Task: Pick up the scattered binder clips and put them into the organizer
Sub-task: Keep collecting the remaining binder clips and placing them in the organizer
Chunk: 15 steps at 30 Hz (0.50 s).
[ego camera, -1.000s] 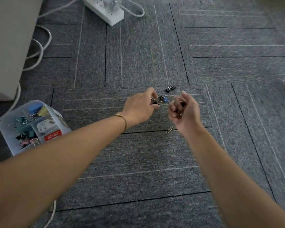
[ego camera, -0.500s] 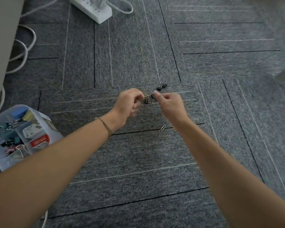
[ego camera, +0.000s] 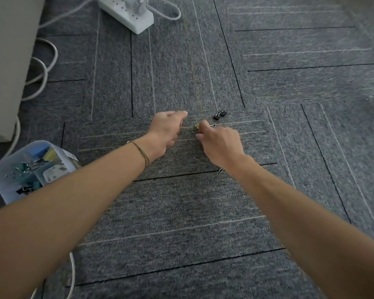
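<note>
On the grey carpet (ego camera: 181, 212), my right hand (ego camera: 219, 143) pinched a small yellowish binder clip (ego camera: 196, 127); my left hand (ego camera: 167, 131) was curled, contents hidden. I judged clips light, stiff, best taken by the body.

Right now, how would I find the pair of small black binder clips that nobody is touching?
Start at the white power strip on the grey carpet and come toward the two hands. The pair of small black binder clips lies just beyond the right hand. Unlike the yellowish clip at that hand's fingertips, they lie untouched.
</note>
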Each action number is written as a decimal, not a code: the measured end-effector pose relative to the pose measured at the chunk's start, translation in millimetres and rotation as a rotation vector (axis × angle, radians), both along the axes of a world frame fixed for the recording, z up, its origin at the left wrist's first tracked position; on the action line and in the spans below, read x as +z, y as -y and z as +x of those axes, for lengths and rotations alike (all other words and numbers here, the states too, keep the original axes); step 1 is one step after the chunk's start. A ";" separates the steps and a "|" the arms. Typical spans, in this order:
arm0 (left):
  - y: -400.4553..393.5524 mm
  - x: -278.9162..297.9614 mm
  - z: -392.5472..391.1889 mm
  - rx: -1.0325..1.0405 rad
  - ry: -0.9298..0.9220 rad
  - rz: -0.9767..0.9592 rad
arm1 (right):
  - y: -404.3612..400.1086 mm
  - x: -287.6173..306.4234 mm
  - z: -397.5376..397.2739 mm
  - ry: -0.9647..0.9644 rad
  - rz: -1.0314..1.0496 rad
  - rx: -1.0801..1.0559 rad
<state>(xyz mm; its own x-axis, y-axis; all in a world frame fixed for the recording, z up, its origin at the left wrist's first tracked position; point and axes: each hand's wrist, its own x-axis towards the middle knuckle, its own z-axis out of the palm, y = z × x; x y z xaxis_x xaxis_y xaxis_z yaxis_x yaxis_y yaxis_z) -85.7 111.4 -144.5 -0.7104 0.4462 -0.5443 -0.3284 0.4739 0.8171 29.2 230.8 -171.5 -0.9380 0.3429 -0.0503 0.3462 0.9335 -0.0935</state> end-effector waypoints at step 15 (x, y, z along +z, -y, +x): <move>-28.6 -18.6 11.0 -0.603 -0.974 -0.493 | -27.9 28.4 31.1 -0.525 -1.904 -0.722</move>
<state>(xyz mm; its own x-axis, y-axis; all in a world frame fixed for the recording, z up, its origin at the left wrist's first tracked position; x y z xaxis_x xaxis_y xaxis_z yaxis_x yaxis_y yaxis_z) -74.7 140.1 -163.1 -0.6651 0.7389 -0.1079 0.6896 0.6632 0.2910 60.3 258.7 -143.1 -0.7332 0.4225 -0.5328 0.1461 -0.6673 -0.7303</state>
